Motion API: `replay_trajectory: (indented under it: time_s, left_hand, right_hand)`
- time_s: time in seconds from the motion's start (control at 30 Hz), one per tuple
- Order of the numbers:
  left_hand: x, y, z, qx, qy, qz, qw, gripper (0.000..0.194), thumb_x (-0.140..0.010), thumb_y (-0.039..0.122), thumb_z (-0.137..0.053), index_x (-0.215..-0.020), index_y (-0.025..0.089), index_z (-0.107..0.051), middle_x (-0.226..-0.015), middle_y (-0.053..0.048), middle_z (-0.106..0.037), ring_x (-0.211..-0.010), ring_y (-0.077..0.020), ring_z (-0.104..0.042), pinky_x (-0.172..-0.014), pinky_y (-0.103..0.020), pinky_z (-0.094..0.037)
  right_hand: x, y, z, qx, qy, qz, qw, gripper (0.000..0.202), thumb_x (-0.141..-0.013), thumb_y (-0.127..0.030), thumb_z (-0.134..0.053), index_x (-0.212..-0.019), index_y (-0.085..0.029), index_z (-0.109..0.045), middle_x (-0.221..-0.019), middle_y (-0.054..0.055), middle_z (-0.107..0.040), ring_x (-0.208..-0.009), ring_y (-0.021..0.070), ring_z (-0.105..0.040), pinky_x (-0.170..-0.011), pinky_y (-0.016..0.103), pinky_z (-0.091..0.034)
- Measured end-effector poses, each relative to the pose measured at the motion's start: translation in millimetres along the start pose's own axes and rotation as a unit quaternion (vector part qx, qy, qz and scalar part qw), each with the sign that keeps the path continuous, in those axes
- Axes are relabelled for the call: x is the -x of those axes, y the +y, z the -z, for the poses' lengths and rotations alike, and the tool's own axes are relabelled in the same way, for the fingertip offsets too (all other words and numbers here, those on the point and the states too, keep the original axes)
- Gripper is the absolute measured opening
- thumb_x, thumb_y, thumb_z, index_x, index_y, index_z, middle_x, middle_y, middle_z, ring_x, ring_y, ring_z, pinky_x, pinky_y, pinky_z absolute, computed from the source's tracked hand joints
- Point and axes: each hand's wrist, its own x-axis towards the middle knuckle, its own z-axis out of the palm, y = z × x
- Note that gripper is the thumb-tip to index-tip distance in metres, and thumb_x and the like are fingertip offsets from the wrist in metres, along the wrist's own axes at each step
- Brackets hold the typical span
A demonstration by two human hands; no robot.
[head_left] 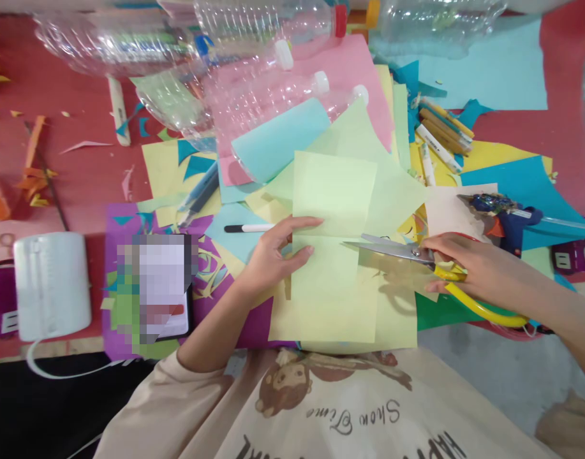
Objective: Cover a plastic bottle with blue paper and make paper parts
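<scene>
My left hand (pixel 272 258) grips the left edge of a pale yellow-green sheet of paper (pixel 333 191), thumb and forefinger closed on it. A crease or cut line runs across the sheet's middle. In my right hand (pixel 469 261) is a pair of scissors (pixel 416 253) with yellow handles. Their blades are parted and point left, at the sheet's right edge by that line. From this view I cannot tell whether both blades touch the paper. More pale yellow paper (pixel 397 331) lies beneath. A white marker with a black cap (pixel 256 228) lies beside my left hand.
Clear plastic bottles (pixel 268 95) lie along the back, near a rolled light-blue sheet (pixel 282 140). Several markers (pixel 440 137) and a blue glue gun (pixel 512 223) are at the right. At the left are a phone (pixel 189 306), a white pouch (pixel 53 287) and paper scraps.
</scene>
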Motion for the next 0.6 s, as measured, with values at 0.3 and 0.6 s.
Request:
replay_trajectory:
  time_s: [0.3, 0.6]
  left_hand:
    - [2.6, -1.7, -2.1, 0.010, -0.017, -0.010, 1.000, 0.034, -0.081, 0.028, -0.061, -0.115, 0.026, -0.066, -0.116, -0.005, -0.069, -0.099, -0.0204, -0.063, -0.073, -0.028, -0.049]
    - [4.6, -1.7, -3.0, 0.031, -0.032, 0.000, 0.999, 0.035, -0.082, 0.029, -0.061, -0.117, 0.027, -0.065, -0.120, -0.005, -0.067, -0.108, -0.0216, -0.062, -0.086, -0.032, -0.050]
  right_hand:
    - [-10.7, -3.5, -3.1, -0.024, 0.006, 0.009, 1.000, 0.048, -0.080, -0.059, -0.059, -0.117, -0.028, -0.060, -0.104, 0.007, -0.068, -0.087, 0.0265, -0.067, -0.068, 0.033, -0.049]
    - [-14.9, -6.4, -0.8, -0.035, -0.005, -0.001, 0.999, 0.045, -0.079, -0.056, -0.060, -0.114, -0.028, -0.063, -0.099, 0.006, -0.069, -0.076, 0.0237, -0.066, -0.060, 0.030, -0.046]
